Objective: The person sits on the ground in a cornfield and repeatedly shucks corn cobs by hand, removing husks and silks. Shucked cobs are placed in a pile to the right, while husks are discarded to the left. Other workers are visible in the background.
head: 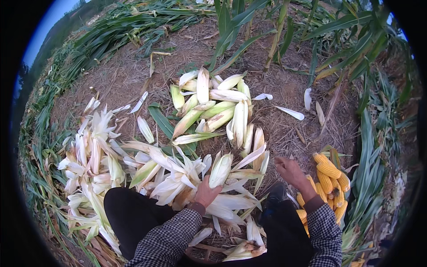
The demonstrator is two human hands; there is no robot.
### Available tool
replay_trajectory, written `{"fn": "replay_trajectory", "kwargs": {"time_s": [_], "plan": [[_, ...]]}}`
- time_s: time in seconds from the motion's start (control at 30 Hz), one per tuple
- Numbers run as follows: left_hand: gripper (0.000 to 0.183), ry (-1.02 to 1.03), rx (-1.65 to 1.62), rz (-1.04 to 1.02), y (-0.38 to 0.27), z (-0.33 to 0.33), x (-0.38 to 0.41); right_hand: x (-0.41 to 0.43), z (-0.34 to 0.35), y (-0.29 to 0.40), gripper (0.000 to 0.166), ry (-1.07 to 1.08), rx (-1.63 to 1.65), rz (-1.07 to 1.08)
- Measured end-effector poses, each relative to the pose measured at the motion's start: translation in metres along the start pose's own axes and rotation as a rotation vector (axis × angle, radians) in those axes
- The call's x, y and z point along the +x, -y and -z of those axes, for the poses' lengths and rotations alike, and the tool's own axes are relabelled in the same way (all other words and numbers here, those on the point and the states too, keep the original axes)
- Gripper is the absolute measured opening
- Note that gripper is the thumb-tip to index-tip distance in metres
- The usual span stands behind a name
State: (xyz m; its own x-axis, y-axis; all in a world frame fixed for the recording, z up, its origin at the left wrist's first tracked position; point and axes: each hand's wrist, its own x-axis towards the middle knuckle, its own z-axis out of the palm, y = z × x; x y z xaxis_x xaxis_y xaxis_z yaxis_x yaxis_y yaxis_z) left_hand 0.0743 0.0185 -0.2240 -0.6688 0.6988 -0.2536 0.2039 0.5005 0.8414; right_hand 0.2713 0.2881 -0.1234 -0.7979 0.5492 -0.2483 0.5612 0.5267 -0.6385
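Note:
My left hand (205, 193) grips the lower end of a corn ear in its pale green husk (221, 171), above a litter of stripped husks (178, 178). To the right, my right hand (289, 171) hovers over the ground near my dark shoe, its fingers curled. Nothing shows in that hand, though its palm side is hidden. Farther ahead lies a heap of unhusked corn ears (217, 106). Bare yellow corn cobs (328, 183) are piled beside my right forearm, which covers part of them.
A large mound of husks (95, 160) lies left of my knee. Standing corn stalks (277, 40) rise at the upper right. Cut green stalks (110, 36) stretch along the upper left. Loose husk strips (292, 112) are scattered over straw-covered soil (287, 90).

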Motion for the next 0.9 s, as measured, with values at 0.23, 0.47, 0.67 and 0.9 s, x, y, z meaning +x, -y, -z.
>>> {"fn": "replay_trajectory", "kwargs": {"time_s": [0.23,0.47,0.67,0.9], "plan": [[0.069,0.046,-0.338,-0.226,-0.086,0.068,-0.057,-0.017,-0.005,0.176,0.032,0.208,0.609,0.21],[0.072,-0.122,-0.25,-0.453,-0.119,0.087,-0.09,-0.057,-0.005,0.239,0.025,-0.142,0.427,0.24],[0.06,-0.055,-0.7,-0.585,-0.157,0.108,-0.116,-0.089,-0.035,0.315,0.019,-0.572,0.239,0.372],[0.066,-0.118,-0.889,-0.641,-0.173,0.123,-0.135,-0.076,-0.072,0.315,0.015,-0.639,1.353,0.171]]}}
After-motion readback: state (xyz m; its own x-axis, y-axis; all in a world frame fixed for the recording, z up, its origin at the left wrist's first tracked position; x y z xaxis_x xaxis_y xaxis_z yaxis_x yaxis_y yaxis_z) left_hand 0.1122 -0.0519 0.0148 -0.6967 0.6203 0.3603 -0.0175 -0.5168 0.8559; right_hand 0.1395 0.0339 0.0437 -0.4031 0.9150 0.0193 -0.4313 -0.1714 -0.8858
